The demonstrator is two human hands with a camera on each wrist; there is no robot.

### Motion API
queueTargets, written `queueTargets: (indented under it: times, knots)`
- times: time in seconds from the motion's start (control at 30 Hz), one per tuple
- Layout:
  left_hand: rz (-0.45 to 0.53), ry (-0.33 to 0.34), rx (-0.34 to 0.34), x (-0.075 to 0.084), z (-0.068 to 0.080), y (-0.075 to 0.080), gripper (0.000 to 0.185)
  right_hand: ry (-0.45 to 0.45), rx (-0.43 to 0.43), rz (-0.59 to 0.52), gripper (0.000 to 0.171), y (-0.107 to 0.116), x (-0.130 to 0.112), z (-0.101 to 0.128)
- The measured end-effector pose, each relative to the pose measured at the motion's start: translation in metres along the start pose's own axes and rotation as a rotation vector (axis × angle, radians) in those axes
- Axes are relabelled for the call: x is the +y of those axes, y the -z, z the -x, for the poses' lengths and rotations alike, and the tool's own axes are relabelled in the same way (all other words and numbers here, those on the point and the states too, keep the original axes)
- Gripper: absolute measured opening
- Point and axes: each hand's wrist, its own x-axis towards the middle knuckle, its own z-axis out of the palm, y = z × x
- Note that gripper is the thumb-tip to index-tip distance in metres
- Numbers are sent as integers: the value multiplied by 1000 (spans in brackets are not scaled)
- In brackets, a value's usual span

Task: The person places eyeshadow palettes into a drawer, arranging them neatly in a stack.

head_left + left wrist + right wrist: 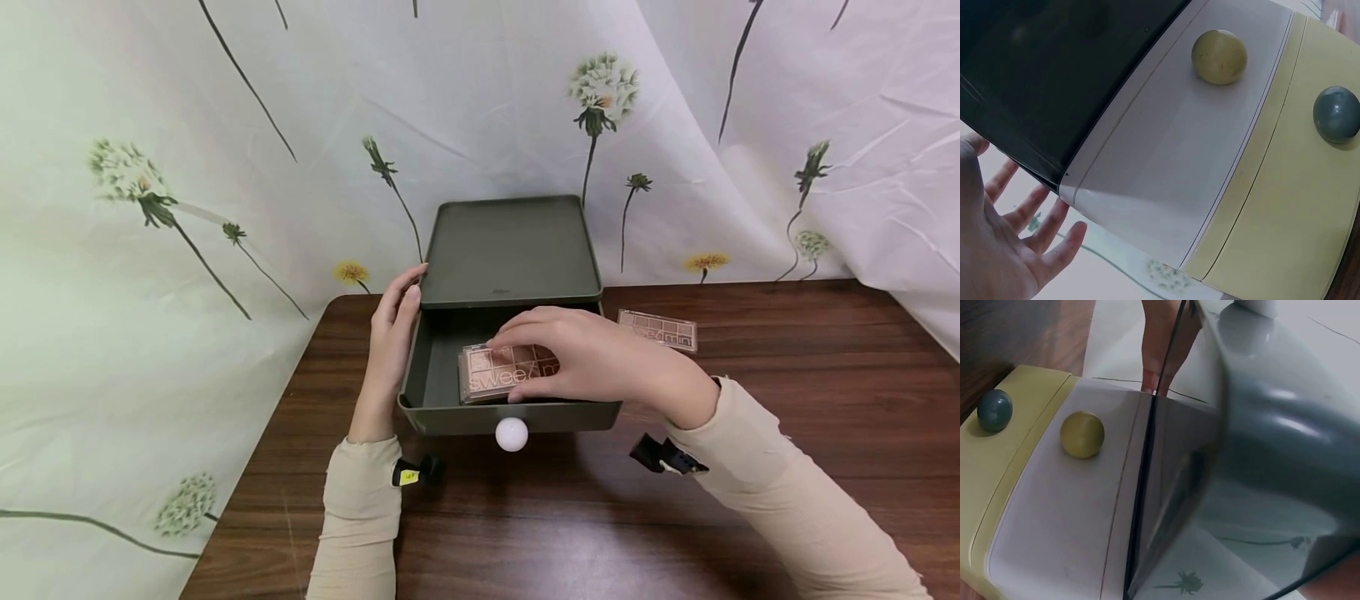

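A drawer cabinet with a dark green top (517,250) stands on the table, its green top drawer (438,375) pulled out by a white knob (512,434). My right hand (577,354) reaches over the drawer and holds an eyeshadow palette (487,373) between thumb and fingers, covering its right part. The palette lies inside the drawer, with what looks like another case edge beneath it. My left hand (393,321) rests its extended fingers against the cabinet's left side; in the left wrist view this hand (1016,237) has spread fingers at the drawer's edge.
Another eyeshadow palette (660,329) lies on the brown table (787,358), right of the cabinet. Below the green drawer are a white drawer (1166,137) with a yellow knob (1219,57) and a yellow drawer (1279,206) with a grey-green knob (1337,114). A flowered cloth (510,100) hangs behind.
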Motion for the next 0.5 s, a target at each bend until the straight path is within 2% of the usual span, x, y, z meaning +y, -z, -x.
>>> queueTargets:
  times: [0.13, 0.23, 0.4, 0.5]
  knots:
    - [3, -3, 3, 0, 0, 0, 42, -28, 15, -15, 49, 4, -1, 8]
    - [1, -10, 1, 0, -1, 0, 42, -14, 76, -27, 49, 6, 1, 16]
    - [-10, -14, -2, 0, 0, 0, 42, 109, 264, -97, 49, 7, 11, 32]
    - [-11, -11, 0, 0, 0, 0, 42, 150, 357, -144, 50, 8, 18, 42]
